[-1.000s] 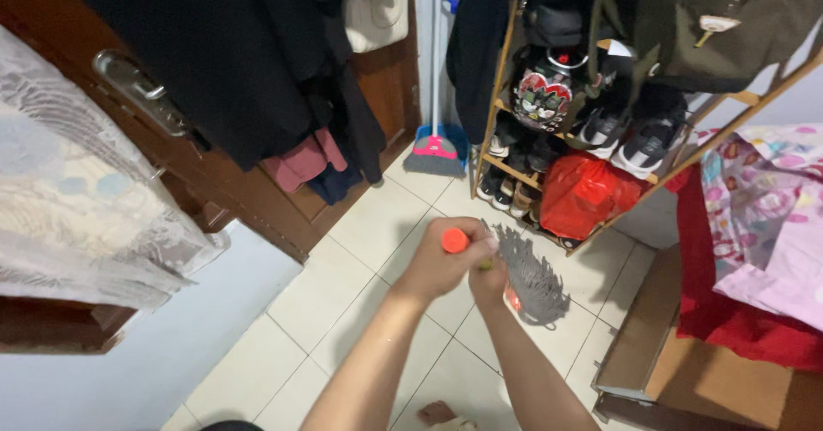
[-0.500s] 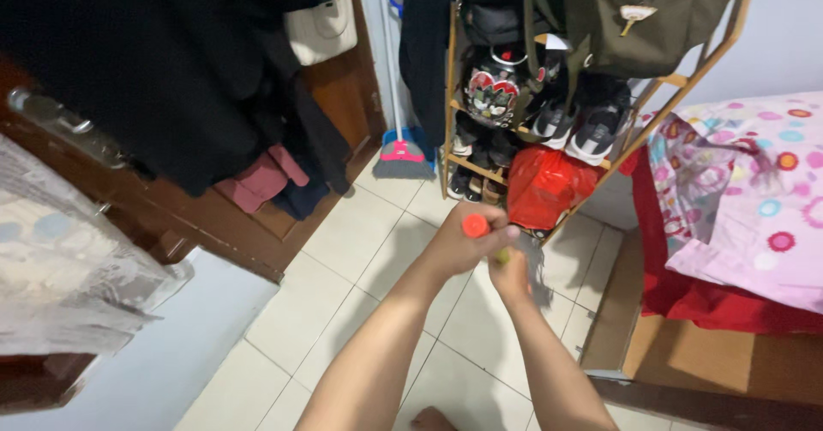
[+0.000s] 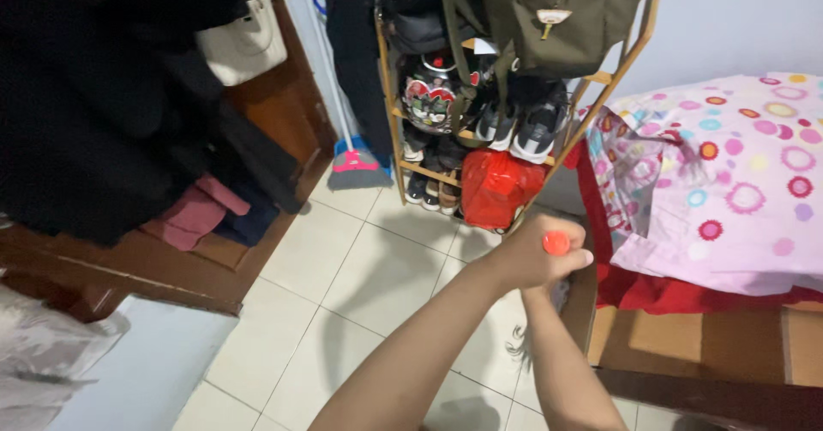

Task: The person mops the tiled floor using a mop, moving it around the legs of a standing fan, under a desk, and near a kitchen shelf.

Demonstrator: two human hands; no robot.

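The left hand [image 3: 538, 255] is closed around the top of a mop handle, whose orange end cap [image 3: 555, 242] protrudes above the curled fingers. The right hand [image 3: 542, 298] sits directly below the left and is largely hidden by it; whether its fingers are clamped on the handle cannot be told. Grey mop strands [image 3: 521, 345] are visible near the floor, just left of the right forearm, over the white tiled floor [image 3: 377, 277]. Beyond the hands, a wooden shoe rack [image 3: 480, 131] holds shoes and a red plastic bag [image 3: 497, 189]. A broom [image 3: 356, 161] leans at the far left of the rack. To the right, a bed with pink floral bedding [image 3: 729, 182] is located.
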